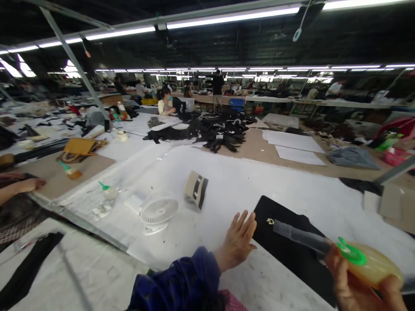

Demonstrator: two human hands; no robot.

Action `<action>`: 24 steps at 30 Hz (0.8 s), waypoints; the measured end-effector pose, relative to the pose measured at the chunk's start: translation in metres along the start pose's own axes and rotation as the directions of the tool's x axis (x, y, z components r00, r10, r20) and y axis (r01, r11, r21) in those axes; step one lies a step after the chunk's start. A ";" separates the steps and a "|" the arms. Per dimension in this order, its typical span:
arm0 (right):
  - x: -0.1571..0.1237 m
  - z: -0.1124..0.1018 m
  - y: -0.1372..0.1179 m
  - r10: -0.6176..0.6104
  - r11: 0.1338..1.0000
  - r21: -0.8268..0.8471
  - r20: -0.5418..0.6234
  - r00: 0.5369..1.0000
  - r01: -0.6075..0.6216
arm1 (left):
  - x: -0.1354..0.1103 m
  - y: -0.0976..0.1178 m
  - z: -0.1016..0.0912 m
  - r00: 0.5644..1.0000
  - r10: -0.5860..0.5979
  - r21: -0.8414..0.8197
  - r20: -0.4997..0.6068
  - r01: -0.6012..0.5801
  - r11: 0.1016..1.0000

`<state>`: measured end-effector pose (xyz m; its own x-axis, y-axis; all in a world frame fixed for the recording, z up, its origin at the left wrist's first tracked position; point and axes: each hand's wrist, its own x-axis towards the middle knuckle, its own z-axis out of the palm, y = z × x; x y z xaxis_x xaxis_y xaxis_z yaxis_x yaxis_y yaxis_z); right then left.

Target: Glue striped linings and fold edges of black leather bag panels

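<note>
My left hand (236, 242) reaches out over the white table with its fingers spread, at the near left edge of a black panel (288, 246). It holds nothing. At the lower right, my right hand (346, 280) grips a squeeze bottle (372, 263) of yellowish liquid with a green cap; it is tilted and a little blurred. A greyish strap (296, 235) with a small gold ring (270, 221) lies across the panel, and its near end runs behind my right hand.
A white fan (158, 211) and a folded card (196, 190) stand left of centre. Farther left are another green-capped bottle (108, 190) and a co-worker's hand (30, 185). Black pieces (223, 129) are heaped at the back; white sheets (293, 141) lie back right.
</note>
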<state>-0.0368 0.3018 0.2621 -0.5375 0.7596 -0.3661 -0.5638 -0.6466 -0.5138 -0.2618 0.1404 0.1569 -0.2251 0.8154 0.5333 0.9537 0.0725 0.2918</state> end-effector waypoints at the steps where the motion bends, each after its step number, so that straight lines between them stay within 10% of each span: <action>1: -0.001 0.012 0.006 0.015 1.000 -0.010 -0.025 1.000 -0.016 | 0.003 -0.004 -0.004 0.999 -0.009 0.018 -0.051 0.010 1.000; 6: -0.014 0.063 0.027 0.092 0.996 -0.012 -0.037 0.995 -0.093 | 0.008 -0.028 -0.037 0.982 0.052 0.063 -0.182 -0.042 0.997; 14: -0.018 0.077 0.029 0.233 0.950 0.151 0.234 0.944 -0.272 | -0.041 -0.075 -0.047 0.978 0.017 0.034 -0.210 -0.010 0.999; 24: 0.008 0.093 0.053 0.257 0.946 0.156 0.171 0.951 -0.284 | -0.031 -0.027 -0.043 0.981 0.166 -0.450 0.097 -0.105 0.887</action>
<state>-0.1293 0.2667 0.3042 -0.7634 0.5443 -0.3478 -0.4787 -0.8382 -0.2612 -0.2896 0.0882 0.1669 -0.0434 0.8681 0.4944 0.7798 -0.2799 0.5600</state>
